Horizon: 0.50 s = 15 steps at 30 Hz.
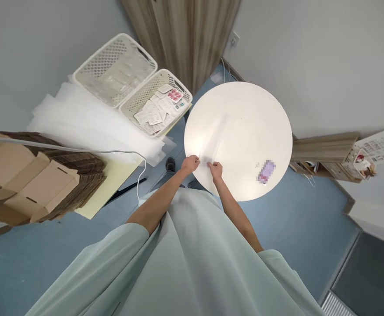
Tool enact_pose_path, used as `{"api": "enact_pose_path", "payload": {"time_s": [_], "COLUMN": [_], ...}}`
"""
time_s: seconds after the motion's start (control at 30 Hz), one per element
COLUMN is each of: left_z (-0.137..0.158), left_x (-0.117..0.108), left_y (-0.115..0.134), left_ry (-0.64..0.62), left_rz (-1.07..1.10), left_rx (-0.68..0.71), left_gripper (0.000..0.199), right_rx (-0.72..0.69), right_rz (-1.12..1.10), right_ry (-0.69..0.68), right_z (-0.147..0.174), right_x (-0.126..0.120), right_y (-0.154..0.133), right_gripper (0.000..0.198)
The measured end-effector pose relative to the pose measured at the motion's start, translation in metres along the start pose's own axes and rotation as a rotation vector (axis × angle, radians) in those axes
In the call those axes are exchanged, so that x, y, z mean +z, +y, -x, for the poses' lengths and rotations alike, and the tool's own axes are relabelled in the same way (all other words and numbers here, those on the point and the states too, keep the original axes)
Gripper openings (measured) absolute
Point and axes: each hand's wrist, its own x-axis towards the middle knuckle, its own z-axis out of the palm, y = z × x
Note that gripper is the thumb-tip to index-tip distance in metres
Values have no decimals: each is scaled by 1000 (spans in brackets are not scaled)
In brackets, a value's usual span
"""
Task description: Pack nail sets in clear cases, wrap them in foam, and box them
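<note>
A long strip of clear, filmy plastic [215, 139] stretches away from me over the left part of the round white table [264, 114]. My left hand [191, 163] is closed in a pinch at the left corner of its near end. At the right corner, the thumb and fingers of my right hand [215, 170] also pinch the film. Between both hands a greyish patch shows through the plastic; I cannot make out what it is. Whether the strip is a sheet or a bag is unclear.
A pixelated purple object [266, 171] lies at the table's right. To the left are a basket of clear plastic pieces [93, 96], a basket of printed cards [131, 116], white foam sheets [80, 125] and stacked cardboard boxes [44, 180]. A white cable [119, 152] hangs nearby.
</note>
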Motion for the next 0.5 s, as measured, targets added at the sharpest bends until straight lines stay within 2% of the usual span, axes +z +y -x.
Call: {"api": "enact_pose_path", "payload": {"time_s": [0.07, 0.17, 0.27, 0.33, 0.4, 0.5], "left_z": [2, 8, 20, 30, 37, 43], "left_x": [-13, -34, -56, -69, -79, -85], "left_y": [-7, -20, -34, -42, -47, -49], "left_ry": [48, 86, -21, -139, -226, -235], "left_rz": [125, 443, 831, 1020, 1114, 1156], "left_rx": [-25, -78, -70, -9, 40, 68], "left_gripper": [35, 51, 68, 69, 65, 56], "right_rx": [25, -55, -134, -160, -172, -167], "right_rz": [-54, -174, -304, -374, -422, -450], "right_ry": [-5, -79, -237, -336, -409, -474], "right_z": [-1, 1, 6, 9, 11, 11], "right_x": [5, 10, 10, 9, 8, 8], "right_y": [-14, -38, -63, -79, -92, -103], "right_gripper": [24, 29, 35, 37, 39, 41]}}
